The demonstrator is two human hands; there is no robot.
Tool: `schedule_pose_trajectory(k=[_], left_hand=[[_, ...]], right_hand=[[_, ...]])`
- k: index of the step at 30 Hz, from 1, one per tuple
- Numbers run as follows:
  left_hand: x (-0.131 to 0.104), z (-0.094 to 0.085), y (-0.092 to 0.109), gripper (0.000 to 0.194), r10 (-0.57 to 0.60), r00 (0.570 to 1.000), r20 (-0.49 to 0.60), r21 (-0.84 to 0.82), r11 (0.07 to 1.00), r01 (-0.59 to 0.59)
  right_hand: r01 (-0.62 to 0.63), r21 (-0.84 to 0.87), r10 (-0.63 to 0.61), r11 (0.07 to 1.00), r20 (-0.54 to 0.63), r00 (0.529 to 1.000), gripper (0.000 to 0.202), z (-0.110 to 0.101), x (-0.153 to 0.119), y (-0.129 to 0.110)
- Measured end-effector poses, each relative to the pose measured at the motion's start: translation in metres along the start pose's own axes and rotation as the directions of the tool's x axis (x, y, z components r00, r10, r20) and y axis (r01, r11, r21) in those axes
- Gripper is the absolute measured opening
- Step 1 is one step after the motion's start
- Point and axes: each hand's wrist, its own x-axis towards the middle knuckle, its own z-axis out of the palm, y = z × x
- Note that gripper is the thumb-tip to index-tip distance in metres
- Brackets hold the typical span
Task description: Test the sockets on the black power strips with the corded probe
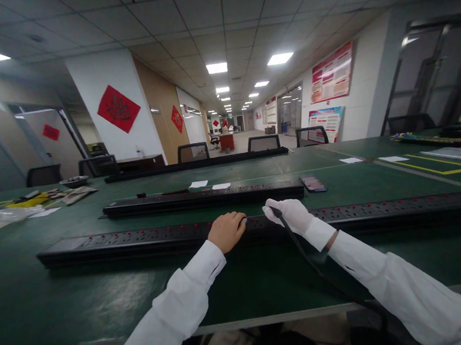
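Observation:
A long black power strip (134,238) with red dots along its sockets lies across the green table in front of me. My left hand (226,231), bare, rests over its middle with curled fingers. A tiny pale-blue spot shows at the fingertips; I cannot make out what they hold. My right hand (292,216), in a white glove, is closed around the end of a black power cord (299,245) just above the strip. From there the cord runs down past my right forearm and over the table's front edge. The fingers hide the cord's tip.
Behind lie a shorter black power strip (200,198), a phone-like item (313,184) and long black bars (197,165). White paper slips (221,186) are between them. Left are a bowl (74,182) and a yellow item (29,200); chairs (263,143) stand beyond the table.

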Motion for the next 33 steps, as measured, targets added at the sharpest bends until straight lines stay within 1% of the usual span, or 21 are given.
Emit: schedule_pose_trajectory(k=[5,10,20,23,26,33], left_hand=[[-0.0002,0.0003,0.0002,0.029,-0.004,1.0,-0.007,-0.005,1.0,0.004],[0.0002,0.0019,0.0002,0.028,-0.008,1.0,-0.015,-0.001,1.0,0.008],[0.0006,0.002,-0.0008,0.03,0.019,1.0,0.007,0.012,1.0,-0.019],[-0.0001,0.0031,-0.0018,0.031,0.03,1.0,-0.006,0.006,1.0,-0.03],[-0.001,0.0033,-0.0022,0.033,0.066,0.998,-0.024,-0.021,0.998,-0.066],[-0.0032,-0.0019,-0.0004,0.037,0.101,0.993,-0.061,-0.086,0.991,-0.106]], right_hand=[[0.05,-0.069,-0.047,0.996,0.037,0.998,0.032,-0.0007,-0.0032,-0.0053],[0.028,-0.082,-0.023,0.996,0.062,0.998,0.038,0.0019,-0.0053,-0.003],[0.021,-0.073,-0.018,0.997,0.051,0.999,0.039,0.0015,-0.0076,-0.0018],[0.016,-0.069,-0.012,0.998,0.05,0.999,0.04,0.0015,-0.0081,-0.0026],[-0.003,-0.069,0.007,0.998,0.055,0.998,0.041,0.0016,-0.0085,-0.0038],[-0.029,-0.075,0.036,0.997,0.087,0.996,0.043,0.0016,-0.0088,-0.0052]])
